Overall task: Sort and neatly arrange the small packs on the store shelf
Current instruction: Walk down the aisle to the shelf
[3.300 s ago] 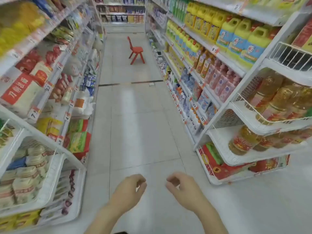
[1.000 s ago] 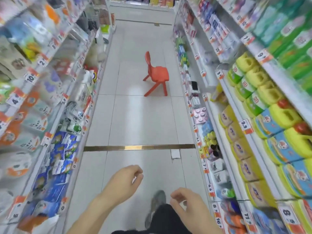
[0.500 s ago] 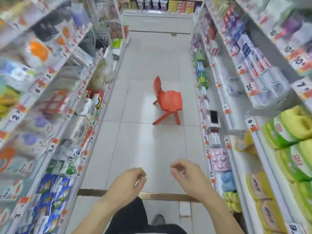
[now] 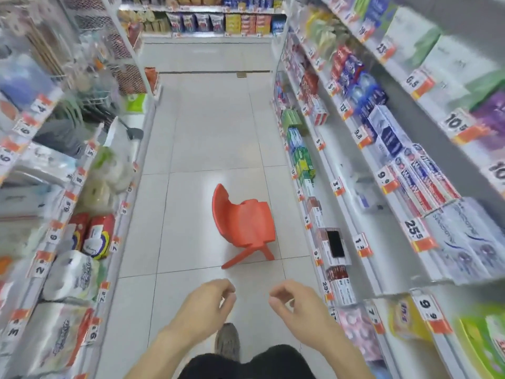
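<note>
I stand in a store aisle between two long shelf units. My left hand (image 4: 205, 305) and my right hand (image 4: 297, 305) hang in front of me at the bottom middle, fingers loosely curled, holding nothing. Small boxed packs (image 4: 332, 247) stand in rows on the lower right shelf (image 4: 363, 222), just right of my right hand and a little farther on. More small packs in green and blue (image 4: 299, 151) line the same shelf farther down the aisle. Neither hand touches any pack.
A red plastic child's chair (image 4: 243, 222) stands on the tiled floor (image 4: 207, 149) straight ahead, close to the right shelf. The left shelf (image 4: 90, 242) holds tissue rolls and bagged goods. Another shelf (image 4: 218, 23) closes the aisle's far end. My foot (image 4: 226, 341) shows below.
I have walked down the aisle: the red chair is now much closer, and the yellow and green bottles on the right have passed behind. Both hands stay empty and loosely curled.
</note>
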Motion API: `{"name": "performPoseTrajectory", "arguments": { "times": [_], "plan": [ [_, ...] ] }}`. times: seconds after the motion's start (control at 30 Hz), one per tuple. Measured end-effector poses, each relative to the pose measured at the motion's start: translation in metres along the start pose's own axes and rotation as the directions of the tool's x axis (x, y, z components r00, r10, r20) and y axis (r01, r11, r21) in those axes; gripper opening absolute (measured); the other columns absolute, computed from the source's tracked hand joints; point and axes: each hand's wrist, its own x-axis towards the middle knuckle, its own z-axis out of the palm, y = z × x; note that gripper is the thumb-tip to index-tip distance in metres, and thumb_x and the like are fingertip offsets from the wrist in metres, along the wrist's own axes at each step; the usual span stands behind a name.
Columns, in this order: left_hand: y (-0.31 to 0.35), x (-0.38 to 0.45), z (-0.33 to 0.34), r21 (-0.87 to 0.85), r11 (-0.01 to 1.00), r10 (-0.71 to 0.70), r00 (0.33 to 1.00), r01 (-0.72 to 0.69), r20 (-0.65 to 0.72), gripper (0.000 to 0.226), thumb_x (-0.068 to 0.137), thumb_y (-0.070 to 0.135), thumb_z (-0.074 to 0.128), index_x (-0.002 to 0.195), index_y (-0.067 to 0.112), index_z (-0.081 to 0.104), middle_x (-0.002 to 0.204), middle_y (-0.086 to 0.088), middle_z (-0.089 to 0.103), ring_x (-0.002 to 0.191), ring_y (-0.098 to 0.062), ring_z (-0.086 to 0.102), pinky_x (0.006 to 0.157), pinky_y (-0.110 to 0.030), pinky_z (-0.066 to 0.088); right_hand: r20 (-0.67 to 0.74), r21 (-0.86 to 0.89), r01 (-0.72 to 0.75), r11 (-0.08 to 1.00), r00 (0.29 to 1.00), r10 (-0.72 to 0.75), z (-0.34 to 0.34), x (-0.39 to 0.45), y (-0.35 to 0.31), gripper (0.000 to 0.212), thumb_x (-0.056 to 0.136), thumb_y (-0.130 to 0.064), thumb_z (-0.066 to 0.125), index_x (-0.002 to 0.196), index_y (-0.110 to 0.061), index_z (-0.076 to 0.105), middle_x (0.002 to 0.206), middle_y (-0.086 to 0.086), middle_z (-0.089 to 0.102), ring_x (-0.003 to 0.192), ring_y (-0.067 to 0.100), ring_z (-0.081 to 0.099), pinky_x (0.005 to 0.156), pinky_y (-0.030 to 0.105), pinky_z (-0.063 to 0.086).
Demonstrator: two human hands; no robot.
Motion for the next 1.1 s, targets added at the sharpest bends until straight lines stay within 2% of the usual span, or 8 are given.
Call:
{"name": "performPoseTrajectory", "arguments": {
  "times": [0.27,0.37,0.43,0.53,0.63,0.77,0.9,1.1],
  "plan": [
    [0.068,0.242,-0.073,0.128,0.980,0.146,0.986,-0.155,0.078,0.020,0.090,0.040,0.044,0.084,0.027,0.057,0.077,0.012,0.061,0.073,-0.006,0.057,0.069,-0.029,0.048,-0.111,0.146,-0.166,0.975,0.977,0.182,-0.107,0.131,0.042,0.011,0.087,-0.040,0.059,0.094,-0.035,0.066,0.093,-0.016,0.069,0.093,-0.003,0.063,0.078,0.011,0.045],
    [0.100,0.330,-0.081,0.163,0.966,0.184,0.976,-0.201,0.113,0.014,0.091,0.034,0.047,0.078,0.032,0.052,0.070,0.015,0.055,0.065,-0.005,0.052,0.059,-0.021,0.039,-0.141,0.172,-0.188,0.967,0.967,0.213,-0.154,0.191,0.065,0.008,0.092,-0.031,0.061,0.097,-0.031,0.067,0.093,-0.015,0.069,0.093,-0.007,0.061,0.080,0.010,0.046],
    [0.123,0.379,-0.087,0.172,0.958,0.206,0.969,-0.228,0.139,0.013,0.092,0.032,0.047,0.083,0.030,0.056,0.072,0.015,0.056,0.065,-0.004,0.051,0.058,-0.019,0.034,-0.161,0.175,-0.185,0.967,0.964,0.213,-0.190,0.231,0.076,0.008,0.093,-0.031,0.062,0.099,-0.031,0.066,0.093,-0.015,0.068,0.093,-0.008,0.061,0.079,0.009,0.046],
    [0.152,0.442,-0.098,0.174,0.947,0.251,0.961,-0.269,0.117,0.019,0.091,0.035,0.045,0.096,0.030,0.063,0.085,0.016,0.062,0.078,-0.005,0.056,0.068,-0.018,0.042,-0.179,0.150,-0.180,0.972,0.962,0.206,-0.245,0.282,0.079,0.012,0.093,-0.039,0.060,0.102,-0.033,0.066,0.096,-0.018,0.067,0.093,-0.005,0.061,0.081,0.012,0.047],
    [0.177,0.493,-0.112,0.131,0.954,0.258,0.961,-0.270,0.104,0.022,0.094,0.039,0.044,0.103,0.032,0.063,0.096,0.019,0.065,0.086,-0.002,0.061,0.078,-0.021,0.049,-0.192,0.105,-0.149,0.983,0.967,0.167,-0.295,0.324,0.078,0.014,0.094,-0.037,0.058,0.105,-0.031,0.065,0.098,-0.019,0.066,0.095,-0.004,0.061,0.088,0.016,0.048],
    [0.211,0.545,-0.130,0.104,0.930,0.348,0.935,-0.353,0.064,0.023,0.094,0.038,0.047,0.104,0.027,0.065,0.084,0.020,0.061,0.080,0.000,0.058,0.074,-0.014,0.046,-0.275,0.136,-0.120,0.983,0.949,0.154,-0.344,0.366,0.073,0.014,0.093,-0.038,0.058,0.103,-0.033,0.066,0.097,-0.019,0.067,0.094,-0.006,0.061,0.083,0.010,0.046],
    [0.234,0.594,-0.136,0.073,0.917,0.383,0.916,-0.393,0.122,0.016,0.094,0.039,0.049,0.102,0.031,0.061,0.086,0.021,0.058,0.078,0.002,0.054,0.068,-0.013,0.041,-0.330,0.159,-0.101,0.982,0.932,0.150,-0.367,0.404,0.078,0.014,0.093,-0.035,0.060,0.102,-0.029,0.067,0.100,-0.015,0.066,0.093,-0.006,0.061,0.082,0.008,0.045],
    [0.246,0.666,-0.125,0.090,0.823,0.522,0.808,-0.562,0.272,0.022,0.095,0.039,0.046,0.106,0.028,0.062,0.092,0.021,0.060,0.079,0.005,0.054,0.069,-0.008,0.040,-0.372,0.245,-0.175,0.954,0.892,0.259,-0.368,0.451,0.095,0.017,0.090,-0.039,0.060,0.103,-0.030,0.067,0.097,-0.017,0.066,0.092,-0.002,0.063,0.087,0.021,0.052]
  ]
}}
